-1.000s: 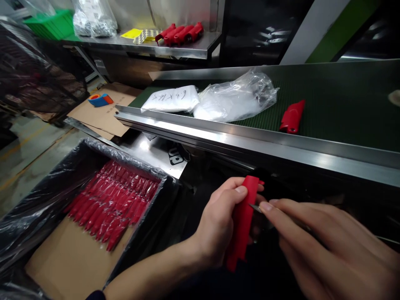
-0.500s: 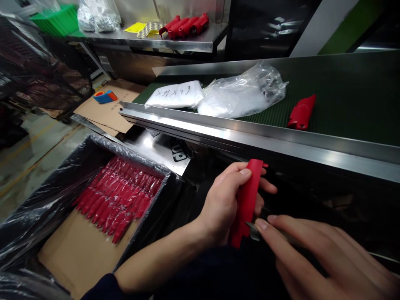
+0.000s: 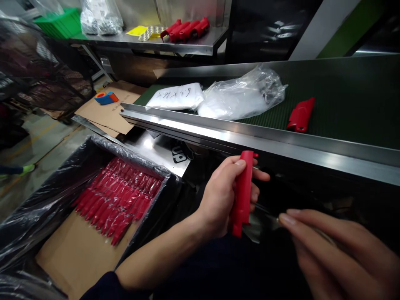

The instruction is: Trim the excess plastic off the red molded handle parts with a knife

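My left hand [image 3: 220, 200] grips an upright, elongated red plastic part [image 3: 243, 193] between thumb and fingers. Its lower end sticks out below my fist. My right hand [image 3: 331, 250] is pinched around a small metal blade [image 3: 268, 217], whose handle is hidden by my fingers. The blade tip points left, a short way from the red part and not touching it. A shiny clear scrap [image 3: 253, 228] shows just below the blade. Another red part [image 3: 301, 115] lies on the green conveyor belt [image 3: 343, 91], out of reach of both hands.
A steel rail [image 3: 250, 135] runs along the belt in front of me. White and clear plastic bags [image 3: 240, 100] lie on the belt. At left, a plastic-lined carton [image 3: 134, 160] holds rows of red parts. A steel shelf [image 3: 156, 46] behind carries several more.
My right hand has moved right, drawing the blade away from the red part. My left hand has turned the part more upright and lifted it slightly.
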